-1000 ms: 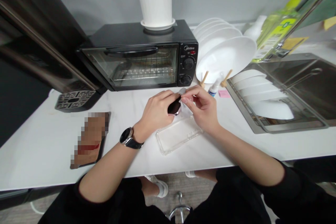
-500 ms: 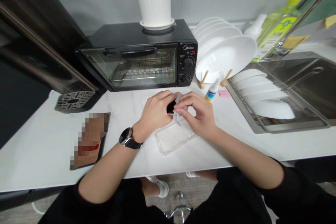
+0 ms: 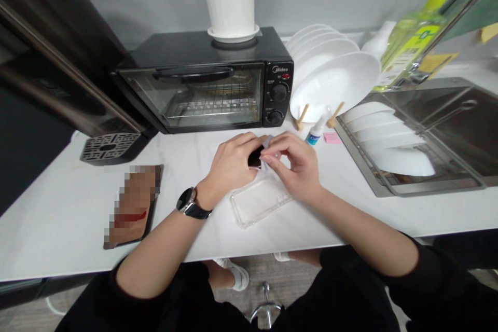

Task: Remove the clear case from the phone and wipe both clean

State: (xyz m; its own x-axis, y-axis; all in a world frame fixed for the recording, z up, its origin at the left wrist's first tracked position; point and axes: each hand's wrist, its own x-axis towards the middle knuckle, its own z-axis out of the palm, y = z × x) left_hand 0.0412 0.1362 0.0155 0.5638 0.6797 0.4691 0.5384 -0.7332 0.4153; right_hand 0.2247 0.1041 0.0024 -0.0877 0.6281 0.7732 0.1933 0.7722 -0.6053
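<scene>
My left hand [image 3: 237, 161] is closed around a dark-screened phone [image 3: 256, 158], most of which its fingers hide. Between the fingertips of my right hand [image 3: 295, 163] is a pinched piece of thin whitish tissue or cloth [image 3: 267, 167], pressed against the phone's right part. A clear phone case [image 3: 257, 205] lies flat on the white counter [image 3: 202, 246], just below both hands. Behind my right hand stands a small spray bottle [image 3: 314, 132] with a blue label, beside a pink sticky note [image 3: 332, 138].
A black toaster oven [image 3: 210, 96] stands behind the hands, a white pot [image 3: 229, 0] on top. White plates [image 3: 334, 80] lean in a rack at right, near a sink [image 3: 383, 189] with bowls. Leftward are a flat, blurred-out device [image 3: 134, 207] and a drip tray [image 3: 109, 148].
Both hands stay almost in place, with the right fingers shifting slightly on the tissue at the phone. The view has tilted a little; nothing has been let go.
</scene>
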